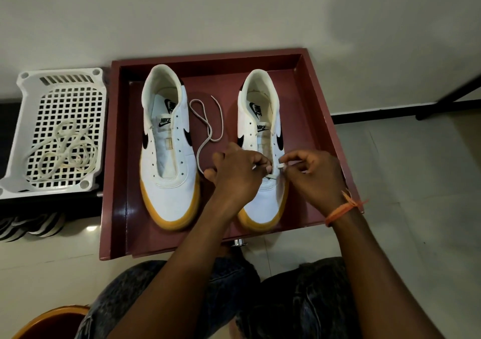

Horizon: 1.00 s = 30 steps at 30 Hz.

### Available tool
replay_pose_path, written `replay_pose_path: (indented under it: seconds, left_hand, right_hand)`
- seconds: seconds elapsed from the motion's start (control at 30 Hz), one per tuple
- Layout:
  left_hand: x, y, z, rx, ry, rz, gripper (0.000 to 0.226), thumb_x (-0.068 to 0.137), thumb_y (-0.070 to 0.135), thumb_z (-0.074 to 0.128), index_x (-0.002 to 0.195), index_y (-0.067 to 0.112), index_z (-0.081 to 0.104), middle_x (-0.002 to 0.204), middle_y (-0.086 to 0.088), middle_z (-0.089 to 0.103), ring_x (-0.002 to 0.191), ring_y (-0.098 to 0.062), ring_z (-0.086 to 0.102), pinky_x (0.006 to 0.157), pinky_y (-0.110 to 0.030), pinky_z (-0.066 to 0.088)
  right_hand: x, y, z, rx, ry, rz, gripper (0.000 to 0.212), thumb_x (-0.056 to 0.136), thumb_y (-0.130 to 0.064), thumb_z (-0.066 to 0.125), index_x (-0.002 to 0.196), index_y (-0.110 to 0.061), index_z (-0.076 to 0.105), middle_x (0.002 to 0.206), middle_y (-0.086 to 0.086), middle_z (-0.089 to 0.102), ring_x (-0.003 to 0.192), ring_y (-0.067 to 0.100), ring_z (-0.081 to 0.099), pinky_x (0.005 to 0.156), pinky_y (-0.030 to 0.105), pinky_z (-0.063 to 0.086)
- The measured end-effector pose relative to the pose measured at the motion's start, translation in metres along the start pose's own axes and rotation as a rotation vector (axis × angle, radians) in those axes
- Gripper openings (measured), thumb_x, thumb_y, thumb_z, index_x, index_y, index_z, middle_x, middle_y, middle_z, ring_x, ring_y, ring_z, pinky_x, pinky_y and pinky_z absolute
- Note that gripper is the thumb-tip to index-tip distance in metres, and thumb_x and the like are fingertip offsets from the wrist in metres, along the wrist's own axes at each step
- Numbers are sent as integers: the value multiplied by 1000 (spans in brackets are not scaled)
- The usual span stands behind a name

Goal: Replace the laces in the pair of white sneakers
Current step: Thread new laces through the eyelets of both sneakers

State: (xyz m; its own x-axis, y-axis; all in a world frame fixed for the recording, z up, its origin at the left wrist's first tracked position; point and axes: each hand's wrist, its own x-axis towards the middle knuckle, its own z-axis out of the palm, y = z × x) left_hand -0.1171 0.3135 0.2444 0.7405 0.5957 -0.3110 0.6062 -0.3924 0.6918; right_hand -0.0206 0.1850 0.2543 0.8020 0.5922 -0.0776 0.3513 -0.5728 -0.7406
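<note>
Maroon tray (322,119) on tiled floor (406,177): left sneaker (169,182) at 9 o'clock, right sneaker (263,119) at 3, loose lace (208,125) between.

Dark red tray (322,109) on pale tiled floor (406,182), against wall. White perforated basket (23,140) just beside tray's left edge. Orange bowl rim (49,315) at floor's near left corner.

I see both forearms reaching forward, hands close together. My left hand (235,172) has its fingers curled, pinching; my right hand (316,176) pinches too, thumb and forefinger pressed, wrist to the right.
</note>
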Motion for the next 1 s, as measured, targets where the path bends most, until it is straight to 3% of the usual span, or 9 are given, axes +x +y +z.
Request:
replay_pose_path:
  seconds: [0.1,0.27,0.33,0.43,0.5,0.63,0.7,0.8,1.0]
  left_hand:
    - [3,-4,2,17,-10,20,26,92,42,63,68,49,60,106,2,52,113,-24,38,90,-39,28]
    - [5,-8,4,100,24,92,22,91,49,58,69,50,59,102,4,54,108,-20,40,90,-40,30]
    - [7,-13,3,92,3,114,18,82,64,49,67,58,58,94,7,60,104,-19,51,93,-46,34]
    - [11,-17,4,49,-21,130,16,71,72,40,67,68,55,83,2,64,93,-21,60,92,-51,38]
    - [11,-18,4,34,-29,126,17,69,72,40,67,68,56,85,3,66,94,-22,60,94,-50,37]
    - [12,-17,4,8,-35,128,15,69,70,41,66,68,56,88,3,66,97,-22,58,94,-48,37]
    - [12,-17,5,-3,-32,123,12,72,66,46,66,68,56,89,4,66,98,-22,58,93,-49,38]
    - [12,-18,6,-8,-19,114,11,73,62,50,66,67,57,87,3,66,95,-23,59,91,-50,41]
    - [12,-18,8,52,2,147,15,76,61,50,63,69,53,87,4,63,95,-23,57,90,-47,39]
  right_hand:
    - [0,0,1,-37,-13,-87,7,82,-16,77,88,-13,78,83,-4,71,75,-1,63,66,3,46]
    - [2,3,2,-164,12,-121,10,82,-16,77,77,-7,76,81,5,72,72,13,63,67,17,48]
    - [5,9,-5,-227,125,-117,17,85,-18,75,71,-8,74,72,7,70,65,17,60,64,25,46]
    - [10,20,-27,-226,421,33,19,86,-22,72,70,-12,75,68,7,70,62,17,58,62,22,30]
    - [10,22,-32,-183,499,107,15,84,-21,71,74,-11,76,71,6,72,63,13,58,59,20,30]
    - [9,12,-13,-95,240,36,10,81,-9,76,91,-9,76,80,0,70,72,10,63,64,-3,37]
    - [5,8,-1,-110,72,-66,20,83,-4,73,103,-7,75,93,5,74,81,11,65,71,-1,40]
    - [1,6,5,-132,-6,-212,22,86,-5,71,108,-6,74,105,9,74,93,12,66,80,1,42]
    - [1,3,4,-138,-16,-157,12,79,-17,80,86,-8,78,84,3,74,74,7,63,67,4,43]
